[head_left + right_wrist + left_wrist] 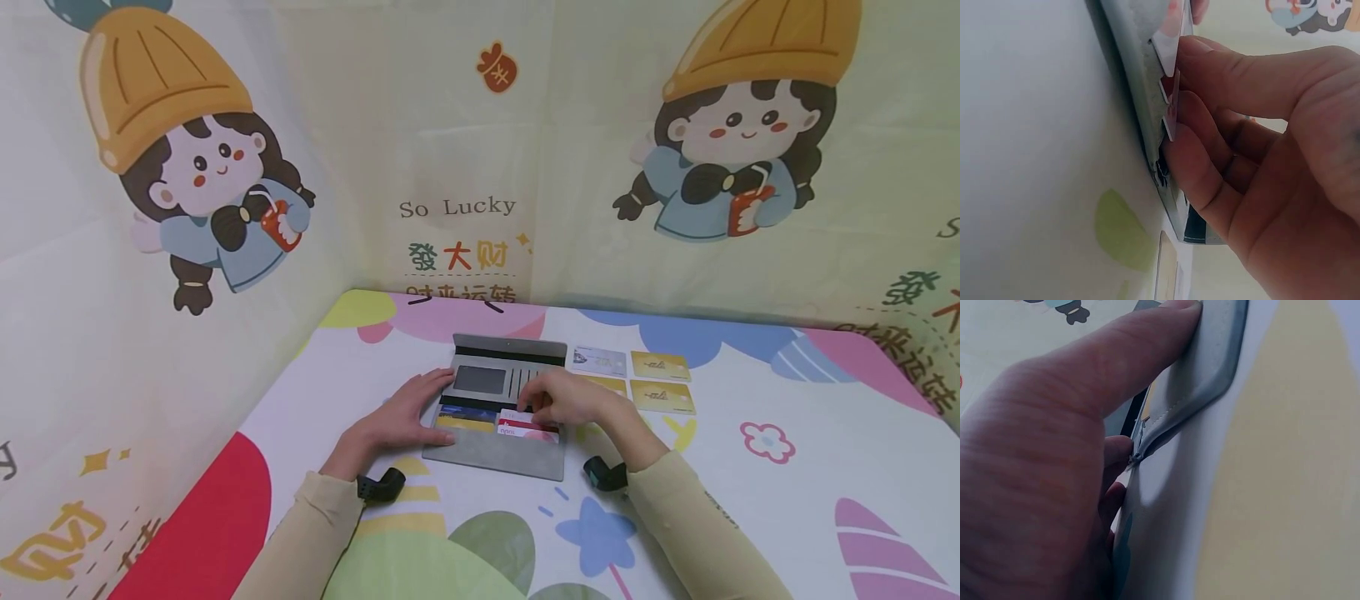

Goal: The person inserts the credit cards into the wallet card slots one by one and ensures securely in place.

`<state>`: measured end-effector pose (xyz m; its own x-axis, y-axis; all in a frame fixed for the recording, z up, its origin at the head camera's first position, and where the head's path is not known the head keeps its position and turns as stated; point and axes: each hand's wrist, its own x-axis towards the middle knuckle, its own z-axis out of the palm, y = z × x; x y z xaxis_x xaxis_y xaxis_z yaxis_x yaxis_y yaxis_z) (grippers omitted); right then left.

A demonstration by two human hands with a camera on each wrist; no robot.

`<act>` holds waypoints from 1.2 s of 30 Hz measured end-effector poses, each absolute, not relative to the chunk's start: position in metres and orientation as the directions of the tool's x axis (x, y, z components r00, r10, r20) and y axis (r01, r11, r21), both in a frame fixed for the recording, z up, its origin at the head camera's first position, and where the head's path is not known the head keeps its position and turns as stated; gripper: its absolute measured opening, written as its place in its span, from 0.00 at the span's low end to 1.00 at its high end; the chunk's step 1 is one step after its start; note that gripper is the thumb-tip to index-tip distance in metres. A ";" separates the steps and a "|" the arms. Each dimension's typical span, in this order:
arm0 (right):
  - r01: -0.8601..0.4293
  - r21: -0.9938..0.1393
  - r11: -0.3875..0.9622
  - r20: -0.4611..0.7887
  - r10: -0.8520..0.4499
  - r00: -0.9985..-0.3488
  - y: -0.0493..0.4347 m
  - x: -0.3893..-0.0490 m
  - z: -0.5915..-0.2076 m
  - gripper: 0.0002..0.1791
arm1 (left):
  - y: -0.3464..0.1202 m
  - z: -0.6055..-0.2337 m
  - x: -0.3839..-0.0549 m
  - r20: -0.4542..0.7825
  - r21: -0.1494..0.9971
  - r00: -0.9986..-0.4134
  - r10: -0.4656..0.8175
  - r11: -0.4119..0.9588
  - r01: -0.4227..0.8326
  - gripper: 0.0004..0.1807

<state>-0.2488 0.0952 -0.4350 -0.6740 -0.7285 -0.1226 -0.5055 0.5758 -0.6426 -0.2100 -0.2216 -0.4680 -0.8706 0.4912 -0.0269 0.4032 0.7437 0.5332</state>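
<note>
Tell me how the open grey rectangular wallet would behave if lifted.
The wallet would probably fold along its dark middle band. Its stitched edge suggests fairly stiff panels. Tilted, it might shed the white-and-pink rectangular card, only partly pocketed.

Head view: soft, even light; backdrop [435, 142] lettering legible. Wrist views: dimmer, cooler. Left wrist: wallet [1211, 359] throws soft-edged shadow on desk [1285, 487]. Right wrist: desk greyish, green patch [1120, 231] blurred.

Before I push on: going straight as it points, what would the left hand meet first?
The gray wallet: the left hand has its thumb on it, other fingertips near the left edge, contact unclear.
</note>
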 end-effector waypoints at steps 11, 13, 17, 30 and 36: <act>-0.496 -0.654 0.571 -0.139 -0.735 -0.663 0.093 -0.248 -0.436 0.11 | -0.222 -0.468 -0.210 -0.033 0.540 -0.873 0.486 0.744 0.394 0.55; -0.496 -0.660 0.564 -0.141 -0.741 -0.656 0.093 -0.249 -0.436 0.11 | -0.222 -0.468 -0.210 -0.036 0.542 -0.874 0.485 0.744 0.391 0.55; -0.503 -0.666 0.550 -0.137 -0.754 -0.643 0.094 -0.249 -0.436 0.11 | -0.222 -0.468 -0.210 -0.040 0.547 -0.876 0.481 0.744 0.384 0.55; -0.504 -0.683 0.529 -0.126 -0.764 -0.632 0.094 -0.247 -0.434 0.11 | -0.222 -0.467 -0.210 -0.038 0.546 -0.875 0.483 0.743 0.386 0.55; -0.511 -0.685 0.519 -0.120 -0.772 -0.624 0.094 -0.247 -0.433 0.12 | -0.222 -0.467 -0.211 -0.041 0.544 -0.876 0.481 0.746 0.384 0.55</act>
